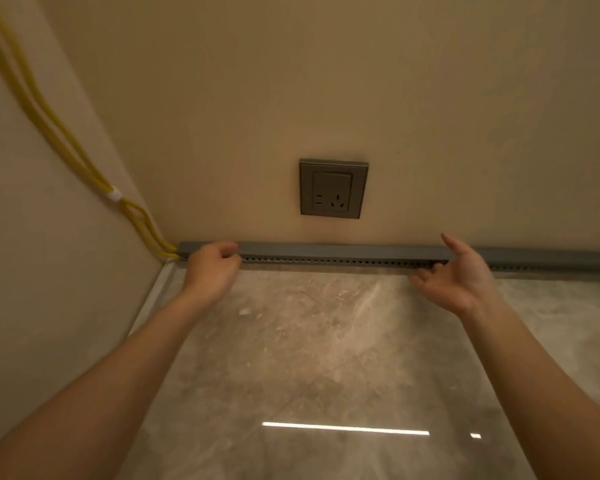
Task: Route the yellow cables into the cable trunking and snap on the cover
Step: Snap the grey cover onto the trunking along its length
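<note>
A grey slotted cable trunking (343, 261) runs along the foot of the far wall. Its grey cover (343, 251) lies on top of it. Two yellow cables (66, 143) come down the left wall, held by a white clip (114, 195), and enter the trunking's left end at the corner. My left hand (212, 268) is curled with its fingers on the cover near that left end. My right hand (459, 271) is spread at the cover farther right, thumb above it and fingers in front of the slots. Whether the cover is fully seated I cannot tell.
A grey wall socket (333, 188) sits on the far wall above the trunking. The floor is glossy marble-look tile (326, 358) with a light reflection. The trunking continues past my right hand to the right edge (551, 259).
</note>
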The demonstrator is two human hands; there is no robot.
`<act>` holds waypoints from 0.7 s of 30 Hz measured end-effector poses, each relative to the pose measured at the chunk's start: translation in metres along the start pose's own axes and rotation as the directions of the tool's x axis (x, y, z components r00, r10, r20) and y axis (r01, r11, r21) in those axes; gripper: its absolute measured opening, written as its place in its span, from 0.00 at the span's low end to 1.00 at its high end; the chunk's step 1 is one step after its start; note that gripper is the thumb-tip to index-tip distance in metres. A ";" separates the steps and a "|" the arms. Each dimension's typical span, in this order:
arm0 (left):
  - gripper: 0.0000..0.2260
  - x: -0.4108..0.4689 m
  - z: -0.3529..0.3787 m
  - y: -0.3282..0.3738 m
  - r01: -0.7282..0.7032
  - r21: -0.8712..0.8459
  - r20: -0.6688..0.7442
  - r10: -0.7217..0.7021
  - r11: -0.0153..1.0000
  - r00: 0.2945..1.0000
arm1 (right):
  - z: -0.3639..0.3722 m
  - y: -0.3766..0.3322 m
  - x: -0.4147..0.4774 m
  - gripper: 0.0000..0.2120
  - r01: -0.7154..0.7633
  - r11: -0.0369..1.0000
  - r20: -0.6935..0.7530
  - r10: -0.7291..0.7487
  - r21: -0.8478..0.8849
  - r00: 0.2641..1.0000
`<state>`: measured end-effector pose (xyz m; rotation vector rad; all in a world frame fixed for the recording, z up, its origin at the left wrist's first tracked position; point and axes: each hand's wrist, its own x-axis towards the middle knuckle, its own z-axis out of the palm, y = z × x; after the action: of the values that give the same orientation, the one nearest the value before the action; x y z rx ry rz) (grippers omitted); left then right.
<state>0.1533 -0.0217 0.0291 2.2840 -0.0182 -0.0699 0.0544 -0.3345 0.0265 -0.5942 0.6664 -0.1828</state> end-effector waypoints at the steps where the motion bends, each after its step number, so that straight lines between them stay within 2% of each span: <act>1: 0.15 0.002 -0.016 -0.007 -0.148 0.236 -0.041 0.161 0.960 0.986 | 0.004 0.010 -0.002 0.29 0.044 0.997 -0.014 -0.043 0.063 0.999; 2: 0.16 0.004 -0.033 -0.014 -0.273 0.457 -0.034 0.323 0.847 0.946 | 0.010 0.022 -0.004 0.20 0.086 0.990 -0.046 -0.082 0.109 0.996; 3: 0.17 0.008 -0.048 -0.020 -0.362 0.631 0.013 0.458 0.686 0.889 | 0.017 0.036 -0.006 0.13 0.117 0.985 -0.092 -0.106 0.130 0.990; 4: 0.17 0.009 -0.063 -0.025 -0.403 0.754 0.078 0.540 0.518 0.838 | 0.026 0.054 -0.009 0.12 0.133 0.982 -0.132 -0.116 0.132 0.985; 6: 0.15 0.008 -0.087 -0.029 -0.390 0.882 0.191 0.555 0.265 0.810 | 0.048 0.096 -0.015 0.19 0.115 0.993 -0.185 -0.108 0.025 0.977; 8: 0.16 0.008 -0.103 -0.027 -0.354 0.927 0.242 0.520 0.127 0.819 | 0.069 0.141 -0.026 0.17 0.110 0.965 -0.134 -0.145 -0.238 0.980; 10: 0.20 0.010 -0.116 -0.025 -0.327 0.942 0.248 0.499 0.076 0.831 | 0.088 0.184 -0.039 0.13 0.198 0.842 0.054 -0.198 -0.501 0.979; 12: 0.19 0.015 -0.123 -0.023 -0.321 0.947 0.293 0.481 -0.025 0.826 | 0.105 0.216 -0.047 0.12 0.371 0.660 0.336 -0.186 -0.653 0.923; 13: 0.16 0.017 -0.120 -0.018 -0.323 0.944 0.314 0.479 -0.067 0.820 | 0.111 0.222 -0.048 0.13 0.491 0.524 0.471 -0.183 -0.696 0.863; 15: 0.14 0.024 -0.117 -0.011 -0.325 0.941 0.330 0.469 -0.093 0.820 | 0.120 0.226 -0.036 0.18 0.723 0.122 0.702 -0.177 -0.680 0.690; 16: 0.14 0.027 -0.114 -0.009 -0.331 0.939 0.336 0.452 -0.094 0.826 | 0.121 0.222 -0.028 0.21 0.781 -0.074 0.780 -0.159 -0.620 0.605; 18: 0.13 0.034 -0.112 -0.012 -0.333 0.937 0.347 0.402 -0.106 0.847 | 0.118 0.208 -0.011 0.26 0.798 -0.347 0.865 -0.095 -0.493 0.493; 20: 0.13 0.039 -0.108 -0.017 -0.313 0.945 0.324 0.375 -0.091 0.868 | 0.111 0.191 0.005 0.27 0.757 -0.508 0.894 -0.059 -0.410 0.444; 21: 0.13 0.041 -0.104 -0.021 -0.297 0.952 0.302 0.360 -0.069 0.883 | 0.107 0.184 0.013 0.27 0.735 -0.556 0.900 -0.056 -0.388 0.433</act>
<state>0.1996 0.0693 0.0798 3.6850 -0.9515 0.4347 0.1273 -0.1396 -0.0185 -2.6922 -0.4115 -0.4606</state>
